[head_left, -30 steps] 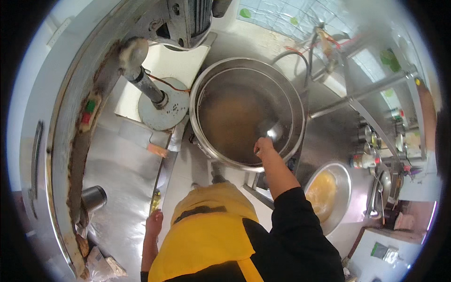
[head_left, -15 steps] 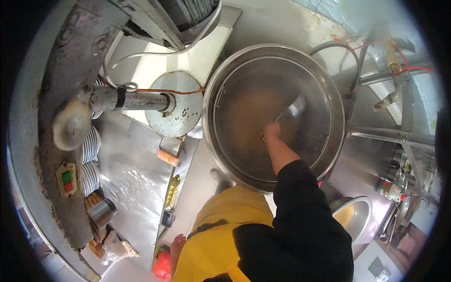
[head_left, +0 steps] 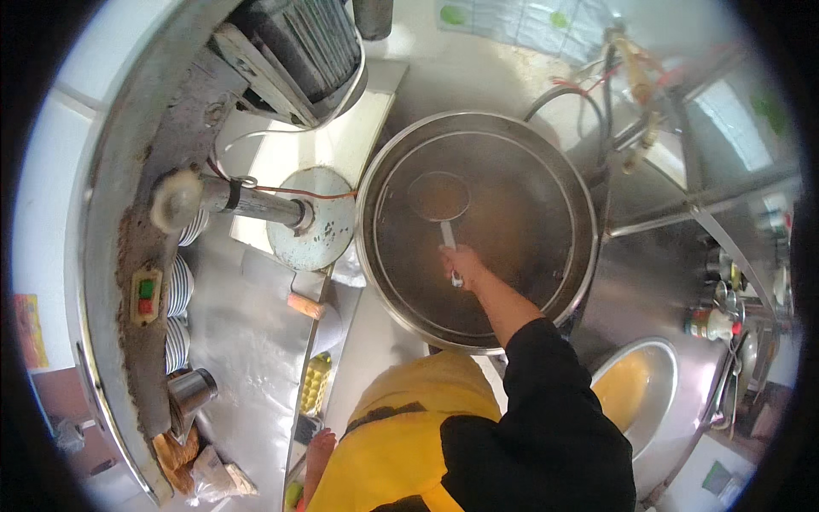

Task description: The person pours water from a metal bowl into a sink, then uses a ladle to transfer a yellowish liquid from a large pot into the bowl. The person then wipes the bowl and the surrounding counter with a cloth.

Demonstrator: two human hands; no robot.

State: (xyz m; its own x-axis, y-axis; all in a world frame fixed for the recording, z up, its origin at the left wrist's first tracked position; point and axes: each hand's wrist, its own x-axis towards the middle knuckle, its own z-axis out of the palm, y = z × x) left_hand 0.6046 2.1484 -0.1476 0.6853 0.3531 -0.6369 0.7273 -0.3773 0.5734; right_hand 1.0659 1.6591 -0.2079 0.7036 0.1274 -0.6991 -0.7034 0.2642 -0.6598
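My right hand (head_left: 463, 264) is closed around the handle of a metal ladle (head_left: 448, 234) over a large round steel pot (head_left: 372, 282). The ladle's round bowl sits at the surface of the cloudy brown liquid (head_left: 503, 230), left of the pot's middle, and looks full of it. Steam blurs the inside of the pot. Low at my left side, beside my yellow apron (head_left: 384, 452), hangs my left hand (head_left: 321, 445). It touches nothing that I can see, and its fingers are too small to read.
At right stands a metal basin (head_left: 667, 392) of yellowish liquid. A machine with a motor (head_left: 299, 51) and a switch (head_left: 146, 295) rises at left, above stacked plates (head_left: 179, 286). A wooden-handled tool (head_left: 305, 305) lies at the counter's edge. Bottles and utensils line the right side.
My right hand has moved left and slightly toward me. The ladle's bowl has swung from the pot's right part to its left part. The view has shifted.
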